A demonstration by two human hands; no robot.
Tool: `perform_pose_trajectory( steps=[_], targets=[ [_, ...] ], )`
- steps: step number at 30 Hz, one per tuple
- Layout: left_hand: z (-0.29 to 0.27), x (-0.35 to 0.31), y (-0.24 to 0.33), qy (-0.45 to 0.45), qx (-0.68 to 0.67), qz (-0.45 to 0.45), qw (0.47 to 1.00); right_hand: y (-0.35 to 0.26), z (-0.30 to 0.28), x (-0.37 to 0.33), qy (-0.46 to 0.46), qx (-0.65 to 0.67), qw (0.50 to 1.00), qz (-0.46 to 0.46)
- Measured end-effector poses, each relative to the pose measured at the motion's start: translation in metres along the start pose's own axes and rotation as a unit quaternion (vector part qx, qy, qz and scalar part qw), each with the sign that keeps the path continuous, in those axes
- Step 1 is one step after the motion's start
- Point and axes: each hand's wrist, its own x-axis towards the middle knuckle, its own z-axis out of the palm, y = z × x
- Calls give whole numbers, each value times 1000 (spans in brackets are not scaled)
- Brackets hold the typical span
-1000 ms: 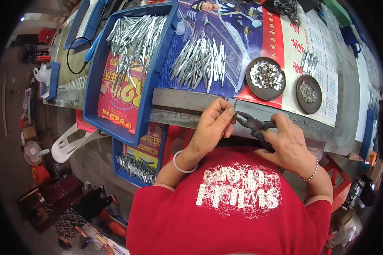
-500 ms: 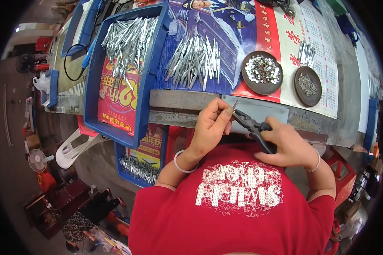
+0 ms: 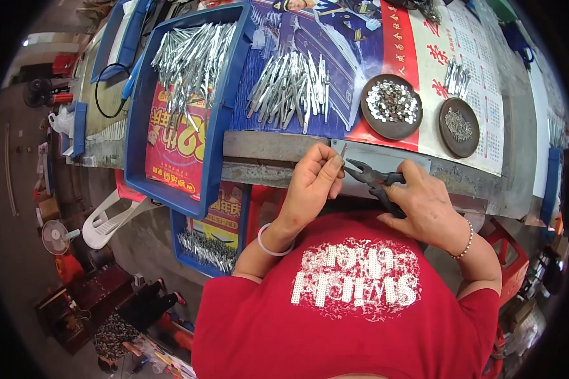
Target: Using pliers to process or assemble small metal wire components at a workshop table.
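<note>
In the head view, we find one small metal piece (image 3: 344, 150) in work, its slim tip showing above the left hand (image 3: 316, 177); the rest of it is hidden by the fingers. We judge this piece to be partway through, since the pliers (image 3: 380, 183) are up at it with their jaws parted, just beside the fingertips; whether they touch it, we cannot tell.

Plenty seems left: a loose pile of metal strips (image 3: 291, 91) lies on the worktop (image 3: 265, 150), and more silver strips (image 3: 193, 57) fill the far end of the blue tray (image 3: 131, 158). Which of these are finished, we cannot tell. Many shiny discs (image 3: 393, 102) and tiny metal bits (image 3: 459, 123) sit in two brown dishes on the right. A lower blue tray (image 3: 177, 237) holds darker slim parts (image 3: 205, 251).

As for pose, we see both elbows bent and the forearms angled inward, so the hands meet before the chest at the worktop's near edge. The left hand is closed in a thumb-and-finger pinch on the piece. The right hand (image 3: 423, 201), back upward, is partly curled around the spread handles of the pliers.
</note>
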Motion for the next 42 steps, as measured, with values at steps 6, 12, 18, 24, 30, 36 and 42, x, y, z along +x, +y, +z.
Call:
perform_pose_trajectory(
  steps=[6, 12, 18, 24, 30, 36, 42],
  targets=[
    [0, 0, 5, -3, 17, -10, 1000, -2, -2, 1, 14, -31, 999, -9],
    [1, 2, 3, -10, 38, -2, 999, -3, -1, 0, -6, -4, 1000, 16],
    [0, 3, 4, -11, 99, 29, 995, 15, -13, 10, -188, 420, 887, 40],
    [-2, 5, 2, 8, 11, 9, 1000, 1, -5, 3, -15, 46, 999, 18],
    [-4, 4, 4, 5, 19, -10, 1000, -2, 1, 5, 9, -1, 1000, 4],
    [-8, 1, 6, -15, 36, -11, 999, -6, 2, 5, 19, -25, 999, -9],
    [-5, -4, 4, -11, 12, -20, 1000, -9, 4, 3, 13, -34, 999, 1]
  ],
)
